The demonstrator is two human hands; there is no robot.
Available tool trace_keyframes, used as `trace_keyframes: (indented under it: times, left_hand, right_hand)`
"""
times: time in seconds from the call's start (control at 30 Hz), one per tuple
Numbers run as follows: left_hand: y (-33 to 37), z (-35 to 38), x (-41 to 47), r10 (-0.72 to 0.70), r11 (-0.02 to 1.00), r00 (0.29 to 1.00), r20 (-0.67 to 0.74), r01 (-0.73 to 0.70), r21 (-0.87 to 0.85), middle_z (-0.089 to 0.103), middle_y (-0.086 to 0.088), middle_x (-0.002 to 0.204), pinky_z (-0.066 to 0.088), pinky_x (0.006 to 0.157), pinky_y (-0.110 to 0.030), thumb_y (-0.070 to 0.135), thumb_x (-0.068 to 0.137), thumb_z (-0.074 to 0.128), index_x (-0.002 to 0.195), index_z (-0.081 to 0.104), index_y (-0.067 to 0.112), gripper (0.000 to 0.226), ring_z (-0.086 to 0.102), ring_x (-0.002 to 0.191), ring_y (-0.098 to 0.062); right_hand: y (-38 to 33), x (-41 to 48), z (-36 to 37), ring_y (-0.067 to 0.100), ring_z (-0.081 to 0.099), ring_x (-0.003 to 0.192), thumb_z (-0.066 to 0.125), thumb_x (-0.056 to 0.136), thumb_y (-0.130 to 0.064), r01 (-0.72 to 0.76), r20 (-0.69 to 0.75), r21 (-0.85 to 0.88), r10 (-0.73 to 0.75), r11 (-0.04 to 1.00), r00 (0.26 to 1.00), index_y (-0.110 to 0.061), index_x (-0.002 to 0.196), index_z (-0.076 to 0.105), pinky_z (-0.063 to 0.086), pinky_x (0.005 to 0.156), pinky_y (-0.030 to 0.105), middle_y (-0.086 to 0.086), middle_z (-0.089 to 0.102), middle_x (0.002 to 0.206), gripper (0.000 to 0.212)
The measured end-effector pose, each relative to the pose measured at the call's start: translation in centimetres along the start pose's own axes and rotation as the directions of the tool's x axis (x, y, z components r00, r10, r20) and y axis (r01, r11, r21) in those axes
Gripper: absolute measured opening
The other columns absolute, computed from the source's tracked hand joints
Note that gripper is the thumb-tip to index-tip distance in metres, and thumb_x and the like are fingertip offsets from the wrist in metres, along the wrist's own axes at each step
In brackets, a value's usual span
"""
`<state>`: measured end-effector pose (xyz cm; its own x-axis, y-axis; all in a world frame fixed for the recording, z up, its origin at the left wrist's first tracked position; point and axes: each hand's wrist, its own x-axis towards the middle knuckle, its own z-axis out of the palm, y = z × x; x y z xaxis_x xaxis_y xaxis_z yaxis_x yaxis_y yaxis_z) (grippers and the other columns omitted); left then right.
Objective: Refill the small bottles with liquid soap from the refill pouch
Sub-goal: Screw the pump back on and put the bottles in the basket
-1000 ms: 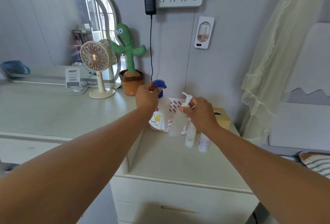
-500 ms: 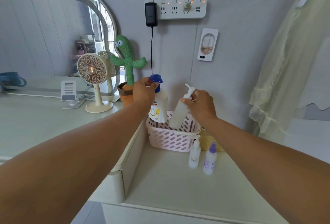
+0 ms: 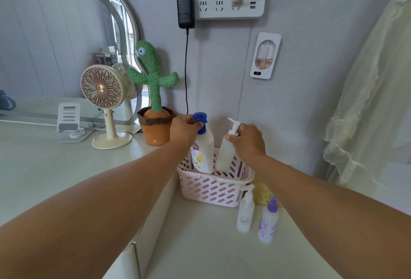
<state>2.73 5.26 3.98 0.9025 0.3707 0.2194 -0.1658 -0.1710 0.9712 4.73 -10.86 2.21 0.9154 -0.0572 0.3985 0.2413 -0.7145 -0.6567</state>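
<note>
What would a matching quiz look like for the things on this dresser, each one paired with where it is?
Things:
1. blue-capped bottle
2. large pump bottle
3. purple-capped bottle
4. cactus toy

Places:
A. stands in front of the basket, untouched
B. gripped at its top by the left hand
C. stands next to the fan
D. gripped at its neck by the right hand

Pairs: 1-B, 2-D, 3-A, 4-C
</note>
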Motion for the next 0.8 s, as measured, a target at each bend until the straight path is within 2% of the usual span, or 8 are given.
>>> trace_keyframes:
  times: [0.1, 0.2, 0.27, 0.33, 0.37, 0.43, 0.53, 0.8]
  left_hand:
    - [-1.4, 0.4, 0.9, -0.013, 1.0, 1.0, 0.012, 0.013, 0.017, 0.069, -0.007, 0.091, 0.051, 0.093, -0.038, 0.006, 0.089, 0.062, 0.086, 0.07, 0.018, 0.014, 0.065, 0.095, -0.024]
    - [-2.9, 0.8, 1.9, -0.014, 0.999, 1.0, 0.016, 0.013, 0.05, 0.067, -0.006, 0.086, 0.049, 0.081, -0.029, 0.005, 0.089, 0.059, 0.074, 0.065, 0.026, 0.026, 0.06, 0.085, -0.019]
    - [-3.6, 1.1, 2.1, -0.026, 0.997, 1.0, 0.018, 0.024, 0.07, 0.065, -0.008, 0.086, 0.045, 0.073, -0.025, 0.005, 0.089, 0.06, 0.082, 0.069, 0.018, 0.018, 0.058, 0.084, -0.019]
    - [-4.4, 1.5, 2.6, -0.048, 0.992, 0.999, 0.017, 0.046, 0.118, 0.064, -0.009, 0.088, 0.041, 0.077, -0.026, 0.007, 0.09, 0.06, 0.099, 0.07, 0.006, 0.013, 0.057, 0.086, -0.02]
    - [-5.0, 1.7, 3.0, -0.058, 0.987, 0.998, 0.019, 0.054, 0.149, 0.063, -0.008, 0.089, 0.04, 0.078, -0.026, 0.007, 0.09, 0.06, 0.101, 0.068, 0.006, 0.014, 0.057, 0.086, -0.021]
    - [-5.6, 2.0, 3.2, -0.063, 0.981, 0.998, 0.022, 0.058, 0.187, 0.062, -0.008, 0.088, 0.04, 0.079, -0.025, 0.005, 0.09, 0.058, 0.097, 0.065, 0.013, 0.013, 0.056, 0.086, -0.02]
    - [-6.8, 2.5, 3.7, -0.101, 0.977, 0.994, 0.031, 0.093, 0.191, 0.062, -0.009, 0.088, 0.039, 0.079, -0.024, -0.001, 0.09, 0.053, 0.099, 0.068, 0.01, 0.02, 0.055, 0.085, -0.02]
    - [-9.1, 3.1, 4.6, -0.205, 0.934, 0.979, 0.0, 0.196, 0.298, 0.065, -0.01, 0.095, 0.043, 0.08, -0.03, 0.012, 0.092, 0.057, 0.108, 0.066, 0.006, 0.019, 0.06, 0.088, -0.023]
  right_hand:
    - [0.7, 0.8, 1.3, 0.02, 0.055, 0.075, 0.068, 0.085, -0.026, -0.019, 0.054, -0.04, 0.021, 0.999, 0.998, -0.013, 0.085, 0.06, 0.031, 0.052, 0.023, 0.011, 0.06, 0.101, 0.015]
    - [1.4, 1.5, 2.8, 0.02, 0.057, 0.077, 0.068, 0.085, -0.026, -0.035, 0.103, -0.071, 0.043, 0.997, 0.994, -0.011, 0.092, 0.066, 0.037, 0.06, 0.025, 0.01, 0.063, 0.101, 0.017]
    - [1.7, 1.7, 3.4, 0.021, 0.059, 0.078, 0.067, 0.086, -0.025, -0.05, 0.132, -0.085, 0.061, 0.995, 0.989, -0.01, 0.095, 0.067, 0.04, 0.064, 0.028, 0.009, 0.065, 0.099, 0.018]
    - [2.2, 2.2, 4.3, 0.022, 0.061, 0.081, 0.065, 0.088, -0.025, -0.063, 0.157, -0.103, 0.079, 0.993, 0.984, -0.009, 0.097, 0.068, 0.043, 0.065, 0.029, 0.009, 0.066, 0.098, 0.018]
    - [2.6, 2.5, 4.8, 0.023, 0.063, 0.084, 0.064, 0.089, -0.025, -0.069, 0.167, -0.112, 0.088, 0.991, 0.982, -0.009, 0.098, 0.068, 0.045, 0.067, 0.03, 0.009, 0.067, 0.098, 0.019]
    - [2.9, 2.6, 5.4, 0.024, 0.064, 0.084, 0.062, 0.089, -0.025, -0.075, 0.194, -0.123, 0.098, 0.99, 0.976, -0.009, 0.101, 0.067, 0.048, 0.068, 0.031, 0.009, 0.068, 0.098, 0.02]
    - [3.5, 3.0, 6.3, 0.022, 0.06, 0.081, 0.065, 0.087, -0.024, -0.074, 0.256, -0.151, 0.111, 0.986, 0.96, -0.009, 0.105, 0.066, 0.045, 0.066, 0.029, 0.009, 0.068, 0.099, 0.023]
    - [3.8, 3.2, 8.1, 0.025, 0.061, 0.089, 0.067, 0.083, -0.024, -0.057, 0.36, -0.184, 0.121, 0.981, 0.925, -0.014, 0.109, 0.064, 0.051, 0.076, 0.034, 0.007, 0.066, 0.102, 0.028]
